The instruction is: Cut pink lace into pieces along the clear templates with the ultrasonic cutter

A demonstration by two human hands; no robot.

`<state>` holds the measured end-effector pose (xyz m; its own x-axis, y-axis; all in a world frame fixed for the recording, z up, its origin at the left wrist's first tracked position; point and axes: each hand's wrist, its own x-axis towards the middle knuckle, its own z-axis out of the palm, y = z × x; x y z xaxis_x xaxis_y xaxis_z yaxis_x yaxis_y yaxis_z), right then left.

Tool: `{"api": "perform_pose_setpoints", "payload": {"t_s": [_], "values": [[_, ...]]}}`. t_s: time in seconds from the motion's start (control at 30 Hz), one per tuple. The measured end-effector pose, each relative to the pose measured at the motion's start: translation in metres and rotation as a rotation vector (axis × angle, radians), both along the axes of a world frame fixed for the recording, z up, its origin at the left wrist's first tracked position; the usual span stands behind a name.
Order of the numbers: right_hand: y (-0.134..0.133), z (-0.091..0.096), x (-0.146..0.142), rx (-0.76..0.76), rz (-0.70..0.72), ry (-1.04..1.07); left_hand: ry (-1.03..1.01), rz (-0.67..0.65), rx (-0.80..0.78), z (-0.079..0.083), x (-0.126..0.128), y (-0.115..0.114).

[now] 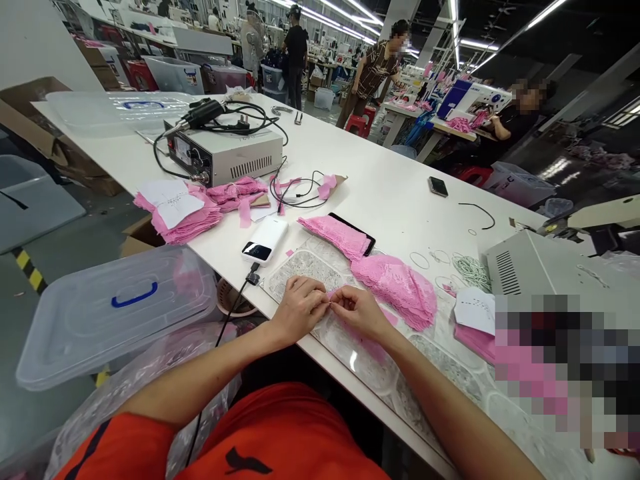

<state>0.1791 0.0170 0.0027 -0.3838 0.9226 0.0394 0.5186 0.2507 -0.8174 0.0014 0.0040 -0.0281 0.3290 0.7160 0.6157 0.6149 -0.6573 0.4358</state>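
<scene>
A long white worktable (400, 193) in a busy sewing factory runs away from me. At its near edge my left hand (300, 310) and right hand (361, 312) meet fingertip to fingertip, both pinched closed on a small pink lace piece (331, 298). It runs left to right between them, equally close to each, above a clear tray (270, 279) of pale trim. Just beyond my right hand lies a pile of pink lace (400, 283); to my left, below the table, sits a lidded clear bin (115, 313), and farther back a grey machine box (225, 157).
</scene>
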Motion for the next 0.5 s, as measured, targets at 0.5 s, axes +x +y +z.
{"api": "perform_pose_setpoints", "payload": {"t_s": [0.5], "values": [[-0.01,-0.01,-0.003,0.253,-0.031,-0.085,-0.042,-0.033,-0.225,0.01,-0.003,0.002]]}}
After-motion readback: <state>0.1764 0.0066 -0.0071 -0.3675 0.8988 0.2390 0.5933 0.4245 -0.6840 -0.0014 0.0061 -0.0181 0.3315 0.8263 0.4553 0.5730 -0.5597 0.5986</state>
